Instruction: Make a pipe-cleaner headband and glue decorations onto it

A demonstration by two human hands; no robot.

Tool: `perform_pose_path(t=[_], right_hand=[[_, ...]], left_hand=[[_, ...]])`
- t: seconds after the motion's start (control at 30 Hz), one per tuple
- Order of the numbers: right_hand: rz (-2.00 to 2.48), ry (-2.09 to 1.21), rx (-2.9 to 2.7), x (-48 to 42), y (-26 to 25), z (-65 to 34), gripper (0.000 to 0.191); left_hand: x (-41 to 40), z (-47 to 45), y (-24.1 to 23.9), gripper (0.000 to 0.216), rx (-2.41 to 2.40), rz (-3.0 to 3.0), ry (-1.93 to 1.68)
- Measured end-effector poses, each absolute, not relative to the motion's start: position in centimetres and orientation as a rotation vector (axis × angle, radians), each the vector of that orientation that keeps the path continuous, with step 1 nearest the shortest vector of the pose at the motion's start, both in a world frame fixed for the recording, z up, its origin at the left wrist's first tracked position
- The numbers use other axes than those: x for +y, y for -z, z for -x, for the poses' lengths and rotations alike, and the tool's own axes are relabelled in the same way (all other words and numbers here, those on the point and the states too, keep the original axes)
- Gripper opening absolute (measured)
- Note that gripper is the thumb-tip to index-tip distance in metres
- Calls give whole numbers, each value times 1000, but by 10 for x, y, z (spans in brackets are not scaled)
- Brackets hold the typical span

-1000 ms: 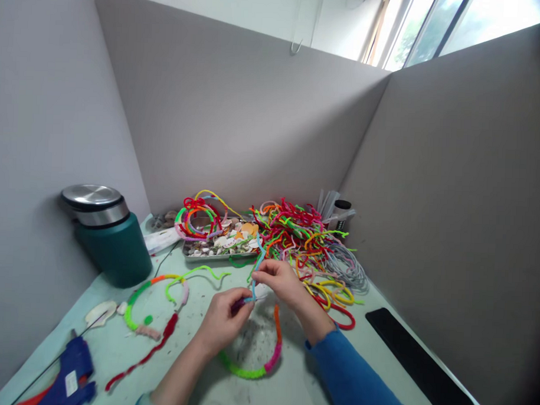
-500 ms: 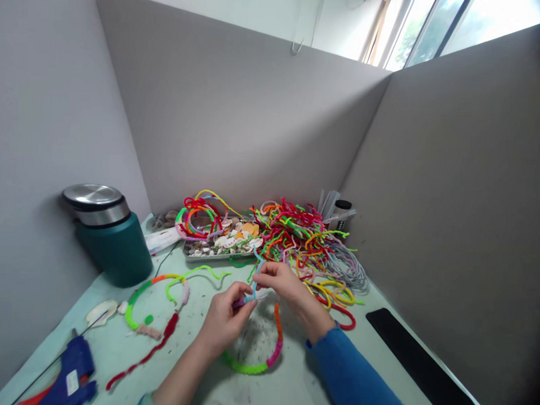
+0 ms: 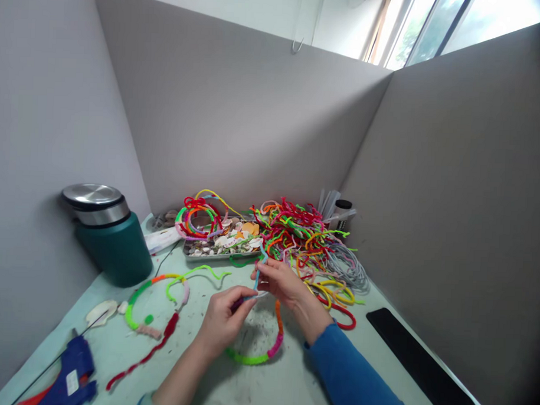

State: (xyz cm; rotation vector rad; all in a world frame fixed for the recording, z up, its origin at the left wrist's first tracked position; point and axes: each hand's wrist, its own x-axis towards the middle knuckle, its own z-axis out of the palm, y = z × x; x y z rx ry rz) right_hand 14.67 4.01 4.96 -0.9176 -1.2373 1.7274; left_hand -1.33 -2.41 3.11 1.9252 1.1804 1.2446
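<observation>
My left hand (image 3: 223,319) pinches a ring (image 3: 275,345) wrapped in coloured pipe cleaner, with green, magenta and orange sections showing below and right of the fingers. A purple stretch is partly hidden under that thumb. Between thumb and fingertips, my right hand (image 3: 285,287) grips a light blue pipe cleaner (image 3: 257,277), which runs down to the ring at my left fingertips. Its free end sticks up past the right hand. A whitish bare bit of the ring shows between the hands.
Behind the hands stand a metal tray (image 3: 215,257) of shells and a tangled heap of pipe cleaners (image 3: 291,227). Leftward are another wrapped ring (image 3: 136,301), a blue glue gun (image 3: 73,367) and a green flask (image 3: 118,250). A black strip (image 3: 417,361) lies right, beside the grey partition (image 3: 465,203).
My right hand has shifted slightly, its fingers curling lower and nearer the left fingertips. The blue pipe cleaner's free end has moved a little right. My left hand stays nearly in place.
</observation>
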Motion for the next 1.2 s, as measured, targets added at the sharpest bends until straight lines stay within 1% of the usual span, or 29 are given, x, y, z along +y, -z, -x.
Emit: perform_pose_path(t=[0.1, 0.2, 0.43, 0.57, 0.67, 0.83, 0.93, 1.0, 1.13, 1.2], right_hand=[[881, -1704, -1259, 42, -50, -152, 32], [938, -1594, -1409, 44, -52, -159, 33], [938, -1378, -1721, 43, -61, -173, 25], [941, -1272, -1802, 40, -59, -171, 20], [1013, -1188, -1828, 38, -58, -167, 22], [1055, -882, -1962, 36, -64, -161, 28], [1048, -809, -2036, 33, -68, -160, 30], [1054, -795, -2067, 31, -71, -160, 27], [981, -773, -2145, 26, -79, -161, 15], [966, -706, -2195, 24, -81, -162, 15]], left_hand=[[-24, 13, -33, 19, 1201, -1895, -1250], [-23, 13, -33, 20, 1243, -1830, -1256], [-14, 18, -23, 27, 1304, -1570, -1291], [-7, 20, -16, 30, 1345, -1472, -1271], [-6, 19, -13, 29, 1363, -1487, -1204], [-10, 17, -15, 27, 1398, -1589, -1139], [-10, 17, -15, 28, 1427, -1600, -1133], [-8, 18, -13, 28, 1438, -1598, -1134], [-6, 19, -10, 28, 1436, -1603, -1143], [-5, 20, -10, 28, 1439, -1602, -1152]])
